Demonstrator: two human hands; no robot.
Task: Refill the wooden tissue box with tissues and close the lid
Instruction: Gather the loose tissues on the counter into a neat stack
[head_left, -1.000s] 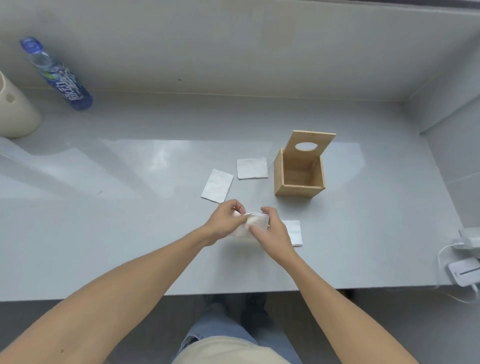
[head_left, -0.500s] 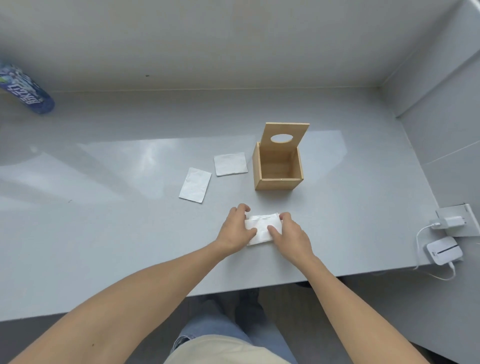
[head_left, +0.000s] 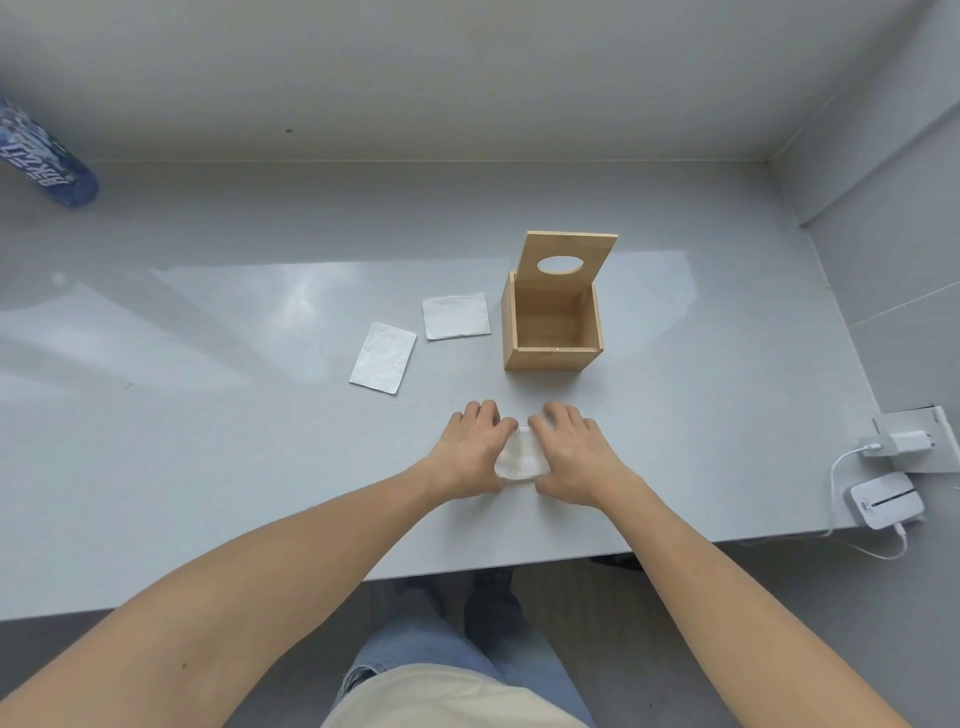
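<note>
Lower centre, I log: left hand (head_left: 475, 448) and right hand (head_left: 572, 458), fingers flat, pressing one tissue (head_left: 521, 458); box (head_left: 551, 358) above, lid (head_left: 587, 252) upright.

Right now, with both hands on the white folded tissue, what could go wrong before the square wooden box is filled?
The white folded tissue under the left hand and right hand may unfold when lifted. The upright lid with its oval hole could be knocked shut. Two more white tissues beside the wooden box could be forgotten.
</note>
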